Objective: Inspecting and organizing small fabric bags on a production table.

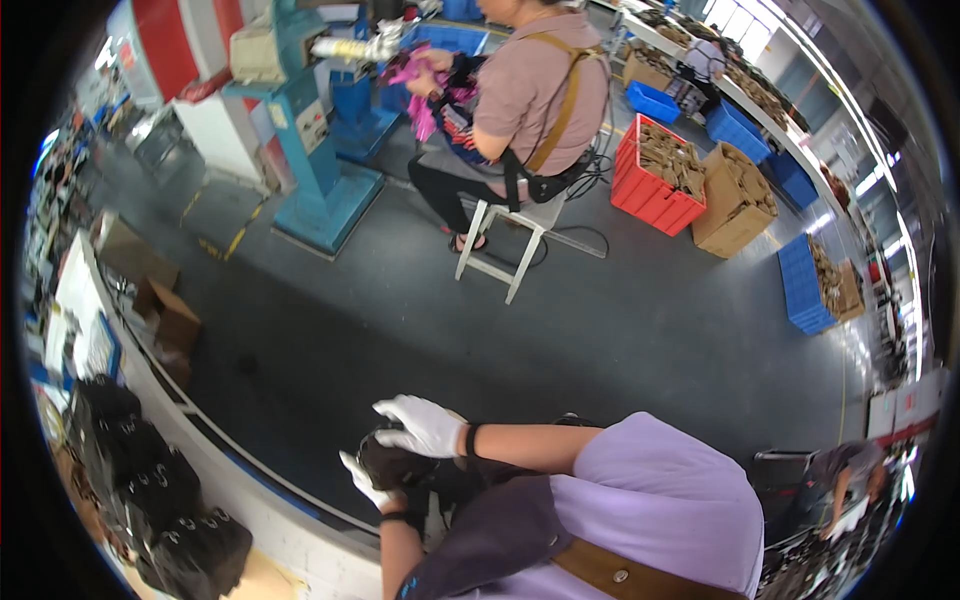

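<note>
My right hand point(424, 429), in a white glove with a black band at the wrist, lies over the top of a dark, rounded bag-like article point(399, 465). Its thumb side presses on the dark surface while other fingers stretch out beyond it. Gloved in white too, my left hand point(369, 484) cups the lower side of the same article. The piece is held before my lap, beside the edge of a pale worktable point(315, 551). Much of its far side is hidden by my hands and dark apron. Several black bags with metal rings point(161, 480) stand in a row on that table.
A seated person point(540, 97) handles pink and dark material at a teal machine point(322, 165). The white stool point(517, 225) stands on the grey floor. A red crate point(626, 176), cardboard box point(724, 225) and blue crate point(802, 292) stand right. Another person point(847, 480) works lower right.
</note>
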Demonstrator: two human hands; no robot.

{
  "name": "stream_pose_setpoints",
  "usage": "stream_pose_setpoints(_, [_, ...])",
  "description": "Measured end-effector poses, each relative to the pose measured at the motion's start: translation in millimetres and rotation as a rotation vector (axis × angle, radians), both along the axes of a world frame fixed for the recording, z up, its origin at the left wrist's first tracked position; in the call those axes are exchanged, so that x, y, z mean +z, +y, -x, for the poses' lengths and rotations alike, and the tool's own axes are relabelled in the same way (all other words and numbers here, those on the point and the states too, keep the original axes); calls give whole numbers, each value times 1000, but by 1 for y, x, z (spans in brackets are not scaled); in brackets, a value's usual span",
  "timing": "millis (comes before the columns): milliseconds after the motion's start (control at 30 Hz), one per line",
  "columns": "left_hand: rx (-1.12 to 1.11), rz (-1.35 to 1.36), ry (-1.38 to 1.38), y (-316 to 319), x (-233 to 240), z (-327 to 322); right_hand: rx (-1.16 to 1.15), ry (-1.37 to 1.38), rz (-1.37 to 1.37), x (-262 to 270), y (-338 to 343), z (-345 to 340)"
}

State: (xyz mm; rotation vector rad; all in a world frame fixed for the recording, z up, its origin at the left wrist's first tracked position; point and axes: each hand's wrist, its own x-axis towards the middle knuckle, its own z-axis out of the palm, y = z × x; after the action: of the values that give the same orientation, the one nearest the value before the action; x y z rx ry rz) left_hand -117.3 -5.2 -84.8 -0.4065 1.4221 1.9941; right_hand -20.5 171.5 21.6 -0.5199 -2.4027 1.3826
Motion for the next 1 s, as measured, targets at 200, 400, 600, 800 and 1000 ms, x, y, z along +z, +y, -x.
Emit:
stream_pose_setpoints(200, [-303, 161, 270, -41, -49, -44, 43, -636, 369, -36, -6, -56])
stream_pose_setpoints(400, [-85, 9, 90, -30, 34, -31, -358, -306, 828, -49, -20, -20])
stream_pose_setpoints(600, [-463, 238, 973, -21, 189, 4, 9, -71, 115, 42, -2, -8])
stream_pose_setpoints(800, [-320, 594, 1625, -13, 192, -44, 219, -89, 85, 111, -19, -21])
stream_pose_setpoints(1000, [-357, 537, 1546, -49, 184, -70, 320, 82, 104, 87, -40, -55])
